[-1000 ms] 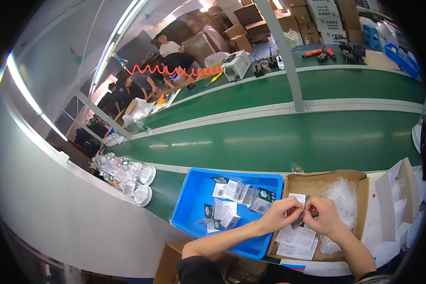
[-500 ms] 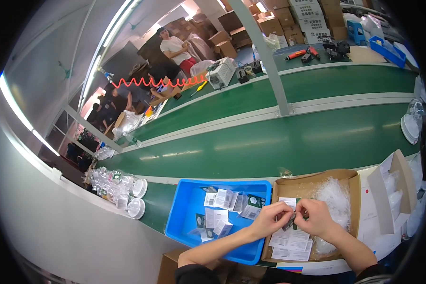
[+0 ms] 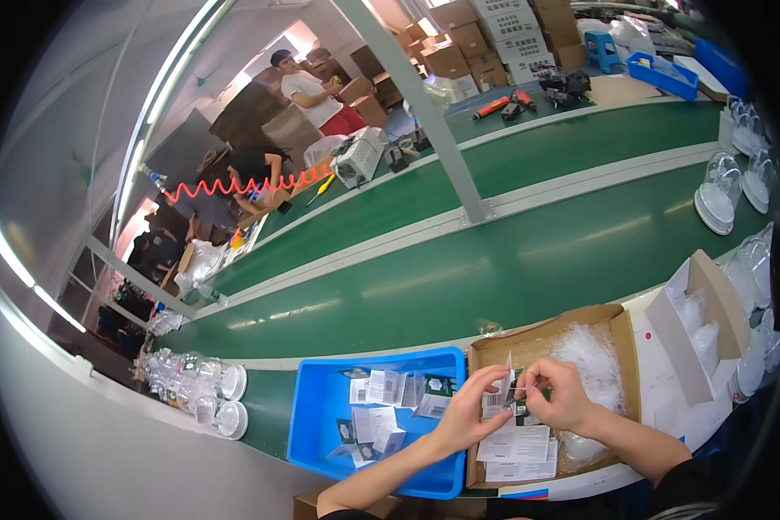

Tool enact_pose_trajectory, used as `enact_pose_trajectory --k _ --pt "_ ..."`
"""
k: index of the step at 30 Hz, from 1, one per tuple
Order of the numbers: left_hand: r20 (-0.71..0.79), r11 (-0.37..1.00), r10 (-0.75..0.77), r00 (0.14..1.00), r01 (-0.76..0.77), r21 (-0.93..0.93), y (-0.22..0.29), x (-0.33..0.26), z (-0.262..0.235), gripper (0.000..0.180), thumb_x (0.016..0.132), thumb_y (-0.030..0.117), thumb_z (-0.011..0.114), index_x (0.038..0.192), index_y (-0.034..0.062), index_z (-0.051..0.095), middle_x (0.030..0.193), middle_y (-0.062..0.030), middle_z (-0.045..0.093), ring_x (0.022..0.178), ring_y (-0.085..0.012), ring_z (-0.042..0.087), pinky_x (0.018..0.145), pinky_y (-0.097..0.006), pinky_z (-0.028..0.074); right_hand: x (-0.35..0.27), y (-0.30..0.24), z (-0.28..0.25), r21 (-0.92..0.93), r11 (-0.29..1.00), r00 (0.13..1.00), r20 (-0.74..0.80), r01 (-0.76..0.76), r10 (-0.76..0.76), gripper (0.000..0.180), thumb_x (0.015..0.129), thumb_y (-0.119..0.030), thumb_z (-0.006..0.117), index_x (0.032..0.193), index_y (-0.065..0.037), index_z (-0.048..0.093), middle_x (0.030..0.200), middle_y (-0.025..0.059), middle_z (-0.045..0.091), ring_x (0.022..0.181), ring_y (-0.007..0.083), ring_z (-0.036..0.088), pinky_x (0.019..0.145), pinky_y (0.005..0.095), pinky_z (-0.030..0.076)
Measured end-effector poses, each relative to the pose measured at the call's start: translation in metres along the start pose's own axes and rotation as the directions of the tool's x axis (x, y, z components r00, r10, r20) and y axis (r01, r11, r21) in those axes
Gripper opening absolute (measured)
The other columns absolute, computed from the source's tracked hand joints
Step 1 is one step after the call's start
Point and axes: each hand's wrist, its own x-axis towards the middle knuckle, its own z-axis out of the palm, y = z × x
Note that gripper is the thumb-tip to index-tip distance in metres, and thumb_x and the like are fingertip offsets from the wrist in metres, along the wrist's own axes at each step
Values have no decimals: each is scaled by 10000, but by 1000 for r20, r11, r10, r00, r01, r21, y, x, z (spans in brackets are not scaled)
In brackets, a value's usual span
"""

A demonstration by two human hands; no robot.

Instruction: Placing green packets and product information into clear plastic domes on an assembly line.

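My left hand [image 3: 470, 414] holds a folded white and green card [image 3: 496, 400] between thumb and forefinger, over the shallow cardboard tray [image 3: 626, 334]. Close beside it my right hand [image 3: 562, 397] is pinched at the card's edge; what its fingertips hold is too small to make out. Beneath the hands lie white printed cards [image 3: 516, 446], overlapping in the tray's left part. A tangled heap of thin clear plastic strands [image 3: 594, 355] fills the tray's right part. Left of it, a blue bin [image 3: 295, 416] contains several folded cards [image 3: 377, 425].
Clear plastic domes with white bases [image 3: 232, 418] stand at the left; similar domes [image 3: 718, 204] stand at the far right. An open white box [image 3: 698, 342] with clear bags sits right of the tray. Beyond the green bench [image 3: 390, 290], a metal post [image 3: 446, 147] rises. People stand farther back.
The view has shifted, so the scene sits further left and the far-right domes show more. My hands have drawn slightly apart, and the card now stands upright in my left fingers.
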Motion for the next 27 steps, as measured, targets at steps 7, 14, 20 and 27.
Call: enact_pose_trajectory --k 7,14,20,27 --pt "10 993 56 998 -57 103 4 2 4 497 771 7 710 1239 11 542 1203 -169 588 1100 -309 585 890 -358 496 -2 1 -2 -121 987 990 97 109 -98 55 764 -25 616 797 -28 572 718 58 632 631 132 634 572 259 528" --pt "-46 984 34 998 -25 178 6 -1 2 317 800 -70 614 1104 19 626 1002 -125 664 890 -224 647 775 -311 518 -2 -4 1 -151 983 991 89 109 -97 64 761 -34 624 808 -28 581 695 47 619 590 114 615 542 250 509" --pt "-94 988 1 996 13 155 -7 -10 4 324 815 -62 614 1131 12 614 998 -122 663 858 -180 658 741 -275 518 -2 0 -1 -166 983 995 64 81 -72 69 763 -51 625 805 -22 578 678 52 615 581 121 615 540 254 506" --pt "-136 988 -150 979 144 -54 -11 -18 7 269 842 -23 643 1106 -6 594 953 -107 681 870 -156 676 767 -273 533 0 -1 -3 -180 983 999 32 37 -32 36 789 -27 599 805 -4 576 714 41 644 606 94 614 549 239 501"
